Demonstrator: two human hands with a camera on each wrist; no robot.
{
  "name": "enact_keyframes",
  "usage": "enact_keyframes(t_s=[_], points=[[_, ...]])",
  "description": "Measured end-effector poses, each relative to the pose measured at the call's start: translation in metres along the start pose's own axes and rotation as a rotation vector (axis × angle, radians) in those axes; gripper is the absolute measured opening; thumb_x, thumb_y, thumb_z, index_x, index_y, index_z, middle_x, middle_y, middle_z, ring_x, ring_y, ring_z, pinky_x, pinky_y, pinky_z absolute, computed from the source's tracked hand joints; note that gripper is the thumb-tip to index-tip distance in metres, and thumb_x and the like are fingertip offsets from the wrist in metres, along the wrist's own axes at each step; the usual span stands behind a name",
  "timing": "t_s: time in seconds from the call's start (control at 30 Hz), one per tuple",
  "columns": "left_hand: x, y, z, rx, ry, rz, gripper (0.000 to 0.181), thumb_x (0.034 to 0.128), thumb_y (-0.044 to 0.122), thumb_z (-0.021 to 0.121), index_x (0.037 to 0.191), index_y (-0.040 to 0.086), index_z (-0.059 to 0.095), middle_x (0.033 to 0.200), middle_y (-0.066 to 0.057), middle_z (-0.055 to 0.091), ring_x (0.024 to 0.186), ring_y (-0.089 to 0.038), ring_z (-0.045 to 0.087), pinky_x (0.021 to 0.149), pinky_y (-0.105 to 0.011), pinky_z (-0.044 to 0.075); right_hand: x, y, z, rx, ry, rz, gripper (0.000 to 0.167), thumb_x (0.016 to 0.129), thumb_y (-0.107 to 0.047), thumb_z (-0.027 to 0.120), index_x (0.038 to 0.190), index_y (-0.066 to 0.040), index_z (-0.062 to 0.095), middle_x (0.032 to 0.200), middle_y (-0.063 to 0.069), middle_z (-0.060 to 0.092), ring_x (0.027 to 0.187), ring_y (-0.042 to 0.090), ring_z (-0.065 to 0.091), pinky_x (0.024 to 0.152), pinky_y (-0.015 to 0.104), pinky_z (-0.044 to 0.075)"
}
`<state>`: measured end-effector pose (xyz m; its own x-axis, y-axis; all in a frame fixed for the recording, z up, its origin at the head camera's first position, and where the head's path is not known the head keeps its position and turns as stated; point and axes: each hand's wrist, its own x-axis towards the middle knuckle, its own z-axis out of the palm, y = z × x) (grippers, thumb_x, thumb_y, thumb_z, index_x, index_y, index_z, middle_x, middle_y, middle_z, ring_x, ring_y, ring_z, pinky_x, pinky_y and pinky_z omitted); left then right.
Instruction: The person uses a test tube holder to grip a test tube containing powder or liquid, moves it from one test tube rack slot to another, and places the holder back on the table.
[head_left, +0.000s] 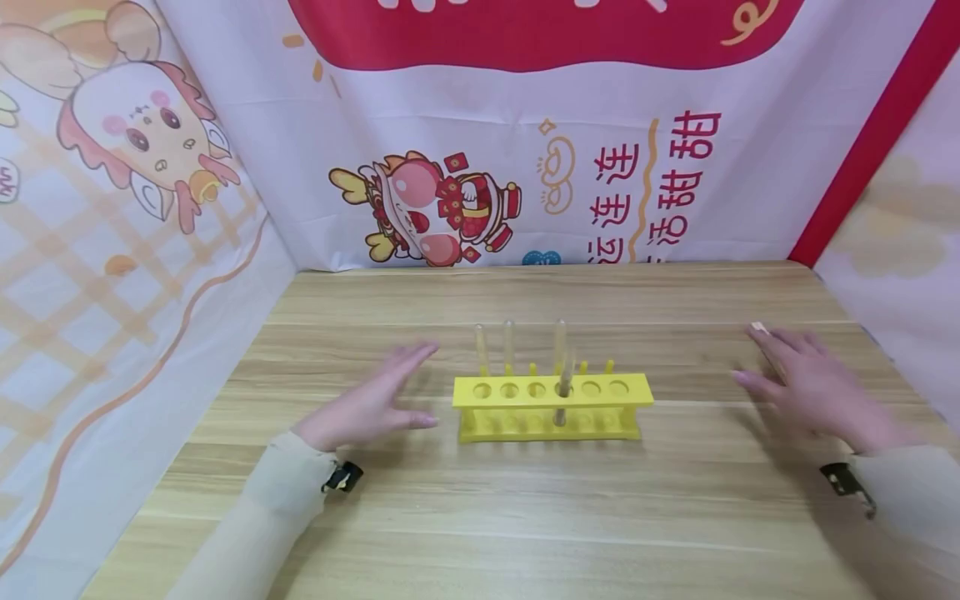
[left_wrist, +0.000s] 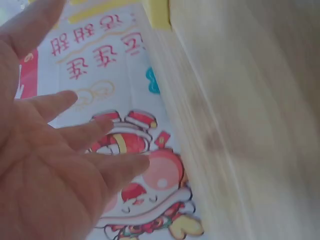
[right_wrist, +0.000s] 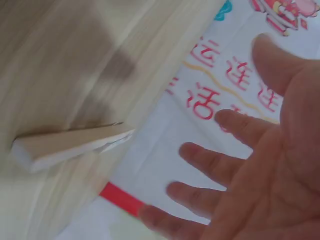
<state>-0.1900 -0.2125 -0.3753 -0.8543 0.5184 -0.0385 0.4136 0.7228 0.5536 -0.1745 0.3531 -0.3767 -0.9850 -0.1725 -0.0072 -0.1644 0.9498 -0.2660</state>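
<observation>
A yellow test-tube rack is set at the centre of a wooden counter. One glass tube is seated, slightly tilted, in its fourth hole; three tubes are stood on rear pegs — five holes and three pegs are left unfilled. Loading appears only partly done. The left hand, at nine o'clock, and right hand, at three, are held empty, fingers spread. A wooden piece is seen near the right hand. Rear access seems hindered by the pegged tubes.

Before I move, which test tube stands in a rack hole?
The test tube in the fourth hole from the left of the yellow rack; the other three tubes sit on pegs along its back.
</observation>
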Motion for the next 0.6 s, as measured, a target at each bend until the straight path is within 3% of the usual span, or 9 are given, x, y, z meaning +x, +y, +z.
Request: enact_keyframes(t_s=[0.1,0.23,0.47,0.6], points=[[0.001,0.005,0.004,-0.099,-0.024,0.031,0.092,0.0842,0.036,0.08,0.157,0.033,0.024,0.162,0.004,0.022,0.146,-0.027,0.024,0.111,-0.053,0.028,0.001,0.014,-0.001,0.021,0.015,0.005,0.079,0.097,-0.045,0.061,0.15,0.006,0.031,0.125,0.038,0.048,0.11,0.054,0.048,0.088,0.07,0.038],[0.005,0.012,0.009,-0.262,-0.057,0.047,0.083,0.0853,0.028,0.08,0.154,0.027,0.034,0.157,0.003,0.034,0.141,-0.023,0.036,0.107,-0.045,0.038,0.002,0.031,-0.001,0.038,0.009,0.056,0.074,0.097,-0.041,0.063,0.14,0.014,0.039,0.099,0.028,0.06,0.083,0.039,0.057,0.072,0.06,0.047],[0.012,0.019,0.019,-0.542,-0.122,0.056,0.07,0.0852,0.019,0.08,0.147,0.015,0.047,0.141,-0.005,0.054,0.124,-0.025,0.056,0.097,-0.038,0.049,0.002,0.046,-0.001,0.025,-0.038,0.163,0.079,0.095,-0.052,0.061,0.131,0.016,0.042,0.082,0.022,0.065,0.083,0.045,0.059,0.068,0.061,0.047],[0.016,0.02,0.025,-0.604,-0.133,0.027,0.064,0.0847,0.013,0.08,0.142,0.017,0.052,0.131,-0.002,0.06,0.117,-0.021,0.06,0.093,-0.033,0.051,0.002,0.051,-0.002,0.039,-0.083,0.202,0.077,0.094,-0.057,0.058,0.122,0.014,0.049,0.081,0.017,0.064,0.08,0.042,0.059,0.063,0.055,0.047]])
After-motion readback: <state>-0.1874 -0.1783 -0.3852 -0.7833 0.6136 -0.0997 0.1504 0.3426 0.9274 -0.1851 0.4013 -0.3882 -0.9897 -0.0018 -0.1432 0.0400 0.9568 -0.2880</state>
